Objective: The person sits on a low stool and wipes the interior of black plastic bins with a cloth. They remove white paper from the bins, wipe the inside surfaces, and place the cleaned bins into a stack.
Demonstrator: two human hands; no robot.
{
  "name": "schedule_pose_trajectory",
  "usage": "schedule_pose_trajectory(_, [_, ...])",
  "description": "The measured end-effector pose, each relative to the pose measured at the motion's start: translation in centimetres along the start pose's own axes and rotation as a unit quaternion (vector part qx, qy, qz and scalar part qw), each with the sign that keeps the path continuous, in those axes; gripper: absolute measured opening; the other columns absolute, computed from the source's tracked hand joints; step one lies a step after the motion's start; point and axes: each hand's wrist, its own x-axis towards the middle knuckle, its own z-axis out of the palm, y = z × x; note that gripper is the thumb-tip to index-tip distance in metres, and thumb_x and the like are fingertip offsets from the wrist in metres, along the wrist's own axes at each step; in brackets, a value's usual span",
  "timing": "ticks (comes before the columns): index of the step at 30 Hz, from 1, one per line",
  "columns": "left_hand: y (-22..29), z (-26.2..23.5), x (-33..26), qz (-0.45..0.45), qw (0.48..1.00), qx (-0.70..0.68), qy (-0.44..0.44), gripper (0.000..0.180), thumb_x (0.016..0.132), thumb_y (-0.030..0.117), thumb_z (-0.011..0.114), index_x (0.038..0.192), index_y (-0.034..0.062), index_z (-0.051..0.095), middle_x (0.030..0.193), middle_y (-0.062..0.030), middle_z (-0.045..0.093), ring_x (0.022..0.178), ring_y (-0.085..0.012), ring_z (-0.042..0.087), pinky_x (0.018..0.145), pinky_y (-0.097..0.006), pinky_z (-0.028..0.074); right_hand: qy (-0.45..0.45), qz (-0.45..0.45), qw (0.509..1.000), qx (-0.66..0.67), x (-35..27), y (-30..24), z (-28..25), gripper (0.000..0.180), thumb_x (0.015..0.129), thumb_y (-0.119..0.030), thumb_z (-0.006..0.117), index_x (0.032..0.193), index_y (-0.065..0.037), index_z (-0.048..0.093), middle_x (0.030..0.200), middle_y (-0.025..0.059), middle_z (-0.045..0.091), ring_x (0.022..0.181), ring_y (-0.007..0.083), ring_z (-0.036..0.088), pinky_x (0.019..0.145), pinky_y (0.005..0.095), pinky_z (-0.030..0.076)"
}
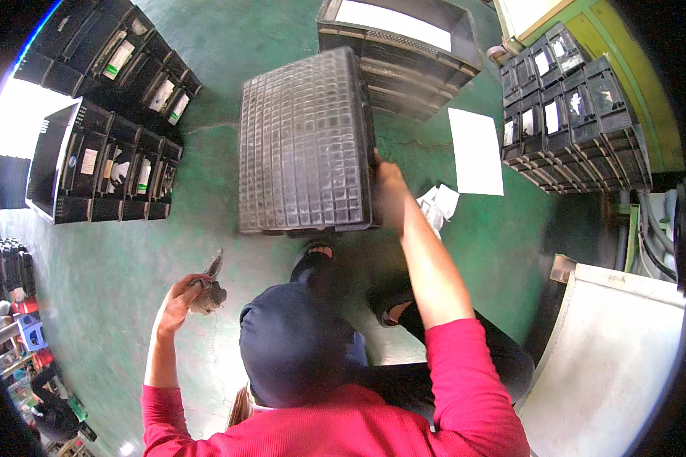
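A black plastic crate (305,145) is held up in front of me, its gridded underside facing the camera. My right hand (391,183) is closed on the crate's right edge, with the arm stretched forward; its fingertips are partly hidden behind the rim. Off to the left, away from the crate, my left hand (178,301) grips a crumpled greyish rag (208,295), one end of which sticks up. Between the crate and me, a dark cap and my bent knees cover part of the floor.
Behind stands another black crate (396,57) holding something white. More black crates (107,164) are stacked at left and more crates (572,114) at right. A white sheet (476,151) and crumpled paper (438,204) lie on the green floor. A pale panel (610,358) stands near right.
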Motion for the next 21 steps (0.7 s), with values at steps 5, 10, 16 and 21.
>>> schedule_pose_trajectory(5, [2.5, 0.5, -0.9, 0.039, 0.995, 0.071, 0.052, 0.03, 0.094, 0.018, 0.043, 0.114, -0.0007, 0.055, 0.101, -0.0067, 0.06, 0.092, -0.0121, 0.055, 0.084, -0.026, 0.043, -0.251, -0.046, 0.896, 0.363, 1.4, 6.9, 3.9, 0.042, 0.094, -0.034, 0.041, 0.11, 0.001, 0.059, 0.103, 0.0113, 0.064, 0.086, 0.023, 0.063, 0.08, 0.0363, 0.05])
schedule_pose_trajectory(10, [5.5, -0.1, -1.4, 0.167, 0.97, -0.175, 0.005, 0.034, 0.095, 0.021, 0.042, 0.122, 0.0032, 0.052, 0.106, -0.0121, 0.062, 0.099, -0.0167, 0.057, 0.087, -0.029, 0.044, -0.192, 0.025, 0.914, 0.357, 2.0, 8.1, 4.0, 0.041, 0.095, -0.034, 0.042, 0.107, 0.0, 0.061, 0.103, 0.0111, 0.064, 0.088, 0.0245, 0.062, 0.082, 0.0367, 0.049])
schedule_pose_trajectory(16, [8.9, -3.2, 1.6, 0.234, 0.899, 0.271, 0.252, 0.036, 0.095, 0.025, 0.047, 0.123, 0.0037, 0.054, 0.117, -0.007, 0.06, 0.106, -0.0168, 0.055, 0.091, -0.03, 0.042, -0.107, 0.047, 0.944, 0.309, 3.6, 3.5, 0.3, 0.05, 0.095, -0.043, 0.04, 0.105, 0.001, 0.061, 0.093, 0.0131, 0.065, 0.072, 0.0287, 0.063, 0.065, 0.0425, 0.05])
schedule_pose_trajectory(21, [12.9, -4.4, 3.5, 0.264, 0.839, 0.414, 0.234, 0.03, 0.097, 0.019, 0.042, 0.118, 0.0013, 0.056, 0.103, -0.0039, 0.063, 0.094, -0.0098, 0.055, 0.084, -0.024, 0.042, 0.071, 0.04, 0.996, 0.019, 1.5, -3.1, -4.3, 0.056, 0.093, -0.044, 0.041, 0.119, 0.005, 0.052, 0.109, 0.021, 0.061, 0.087, 0.0298, 0.063, 0.068, 0.0424, 0.05])
